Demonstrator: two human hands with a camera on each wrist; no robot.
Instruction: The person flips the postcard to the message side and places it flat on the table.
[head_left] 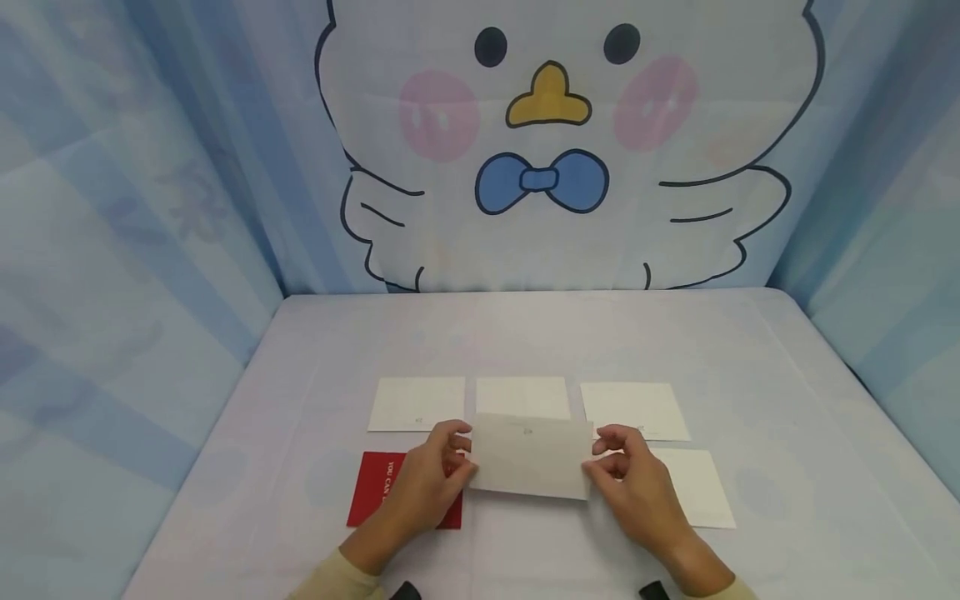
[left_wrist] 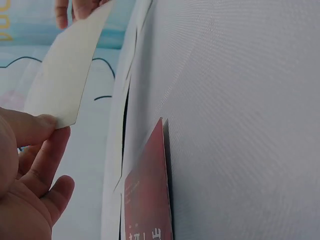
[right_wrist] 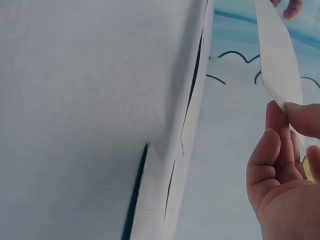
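Note:
Between both hands a cream card [head_left: 531, 460] is held up off the table, its long sides running left to right, with a tiny mark near its far edge. The left hand [head_left: 435, 479] pinches its left end between thumb and fingers, and in the left wrist view the thumb lies over the card's corner [left_wrist: 70, 117]. At the other end the right hand [head_left: 633, 483] pinches the card too; the right wrist view shows thumb and forefinger on its edge [right_wrist: 280, 65]. A red card [head_left: 367, 492] with white lettering lies partly beneath the left hand.
Three cream cards lie in a back row: a left one [head_left: 416, 404], a middle one [head_left: 522, 396] partly covered by the held card, and a right one [head_left: 636, 410]. Another cream card [head_left: 697, 487] lies beside the right hand. A cartoon-print curtain [head_left: 555, 250] stands behind the white-covered table [head_left: 255, 500].

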